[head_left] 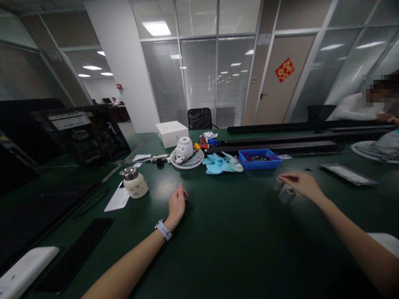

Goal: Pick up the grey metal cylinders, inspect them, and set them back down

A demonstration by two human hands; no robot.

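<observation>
**Bare forearms nearest the camera, stretched over a green worktop**

The worktop runs beneath the fingers of both hands. Straight beyond the left fingers lies a white fan part, its housing on a round grille, set back perhaps to spare the forearms' path. A blue tray sits just beyond the right fingers, slightly leftward; its walls probably keep the thin coloured wires together. Light-blue fan blades lie grouped, between the two hands but farther back. To the left of the left fingers stands a patterned bottle.

The left hand is relaxed, fingers loosely bent and partly apart, nothing visible in them. The right hand has its fingertips drawn together on the top of the pinched cylinder; whether its base touches the worktop I cannot tell. The second cylinder is just beneath those fingers, so a top grip probably suits the narrow gap.
</observation>
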